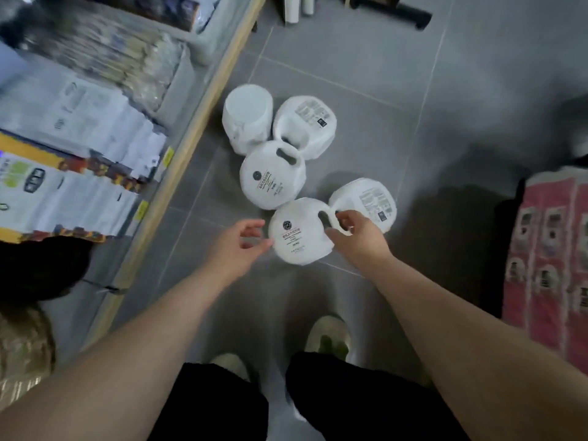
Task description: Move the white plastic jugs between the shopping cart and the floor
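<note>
We record five white plastic jugs standing together on the grey tiled floor, all upright and seen from above. The nearest jug stands just ahead of the person's feet. A second jug stands against its right side and a third jug touches it on the far side. Beyond these, a fourth jug and a fifth jug stand side by side, close to the shelf edge.

The right grip is closed on the handle of the nearest jug, fingers and thumb curled round the loop. The left grip is open, with the fingers loosely spread. Its fingertips lie at the jug's left flank, and we cannot tell whether they touch it. The jug's base appears to rest on the floor.

The shelf on the left carries white printed packets. Pink wrapped packs stand at the right edge. Pale shoes and black trousers show below the arms.
</note>
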`<action>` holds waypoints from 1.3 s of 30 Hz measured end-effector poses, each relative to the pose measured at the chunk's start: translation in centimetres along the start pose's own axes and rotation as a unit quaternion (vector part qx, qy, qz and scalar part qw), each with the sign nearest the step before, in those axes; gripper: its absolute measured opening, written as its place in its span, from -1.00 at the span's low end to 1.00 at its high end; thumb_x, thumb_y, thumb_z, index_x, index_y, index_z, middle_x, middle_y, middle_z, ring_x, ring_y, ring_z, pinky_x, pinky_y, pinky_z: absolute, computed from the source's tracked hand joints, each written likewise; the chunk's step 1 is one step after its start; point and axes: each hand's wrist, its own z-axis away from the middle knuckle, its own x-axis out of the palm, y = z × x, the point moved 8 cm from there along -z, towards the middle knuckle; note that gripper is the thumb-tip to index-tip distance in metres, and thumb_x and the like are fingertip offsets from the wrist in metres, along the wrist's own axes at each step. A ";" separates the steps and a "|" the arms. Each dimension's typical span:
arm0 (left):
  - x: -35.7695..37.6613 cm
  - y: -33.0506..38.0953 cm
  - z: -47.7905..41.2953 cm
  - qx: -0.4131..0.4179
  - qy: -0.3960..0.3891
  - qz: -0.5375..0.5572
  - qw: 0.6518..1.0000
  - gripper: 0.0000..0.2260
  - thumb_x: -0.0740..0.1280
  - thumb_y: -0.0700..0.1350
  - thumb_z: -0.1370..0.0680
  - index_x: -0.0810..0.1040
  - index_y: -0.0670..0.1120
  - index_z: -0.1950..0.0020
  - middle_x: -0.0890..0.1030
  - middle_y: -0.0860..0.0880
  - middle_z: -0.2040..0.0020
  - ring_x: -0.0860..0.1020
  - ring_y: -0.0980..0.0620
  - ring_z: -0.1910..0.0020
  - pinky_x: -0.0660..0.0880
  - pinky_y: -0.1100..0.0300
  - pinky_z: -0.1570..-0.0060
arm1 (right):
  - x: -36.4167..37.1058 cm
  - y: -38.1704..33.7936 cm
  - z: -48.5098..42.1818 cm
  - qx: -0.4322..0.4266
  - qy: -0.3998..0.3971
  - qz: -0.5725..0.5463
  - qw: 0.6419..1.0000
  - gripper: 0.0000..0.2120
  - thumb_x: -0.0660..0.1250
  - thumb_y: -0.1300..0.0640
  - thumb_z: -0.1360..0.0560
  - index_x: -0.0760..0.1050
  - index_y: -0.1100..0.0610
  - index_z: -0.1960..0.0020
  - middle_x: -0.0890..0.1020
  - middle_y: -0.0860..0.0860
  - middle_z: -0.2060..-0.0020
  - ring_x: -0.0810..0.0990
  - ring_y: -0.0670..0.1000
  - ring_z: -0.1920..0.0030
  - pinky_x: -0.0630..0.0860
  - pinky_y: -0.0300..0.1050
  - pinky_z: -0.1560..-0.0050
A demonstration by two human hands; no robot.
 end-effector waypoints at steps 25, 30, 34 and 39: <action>11.4 -14.6 -15.3 -0.003 -0.090 0.142 0.986 0.09 0.67 -0.29 -0.08 0.17 0.34 -0.37 0.45 0.26 -0.20 0.50 0.29 -0.15 0.57 0.23 0.01 | 11.5 8.9 -16.1 0.012 0.026 -0.011 1.000 0.16 0.56 -0.30 -0.14 0.01 -0.13 -0.55 0.36 0.06 -0.37 0.33 0.16 -0.39 0.31 0.13 -0.40; 5.3 -7.6 -8.6 0.001 -0.064 0.103 0.993 0.24 0.69 -0.21 -0.04 0.05 0.24 -0.53 0.38 0.16 -0.37 0.44 0.13 -0.30 0.49 0.11 -0.20 | 6.7 2.0 -8.8 -0.022 -0.007 -0.029 0.999 0.13 0.57 -0.30 -0.13 0.05 -0.19 -0.53 0.36 0.08 -0.39 0.34 0.13 -0.40 0.32 0.12 -0.40; -1.5 0.3 -0.7 0.006 -0.030 0.072 0.997 0.22 0.67 -0.24 -0.10 0.03 0.24 -0.54 0.36 0.18 -0.35 0.40 0.16 -0.27 0.43 0.41 -0.04 | 1.4 -5.8 -0.4 -0.050 -0.028 -0.048 0.997 0.12 0.58 -0.28 -0.12 0.06 -0.22 -0.52 0.36 0.10 -0.36 0.37 0.13 -0.37 0.36 0.09 -0.36; -11.1 11.8 10.6 0.040 0.004 0.046 0.998 0.22 0.68 -0.19 -0.08 0.04 0.23 -0.54 0.31 0.15 -0.44 0.34 0.13 -0.37 0.33 0.16 -0.34 | -6.3 -16.8 11.9 -0.094 -0.039 -0.057 0.993 0.05 0.58 -0.22 -0.19 0.05 -0.24 -0.52 0.31 0.09 -0.36 0.35 0.10 -0.37 0.35 -0.07 -0.20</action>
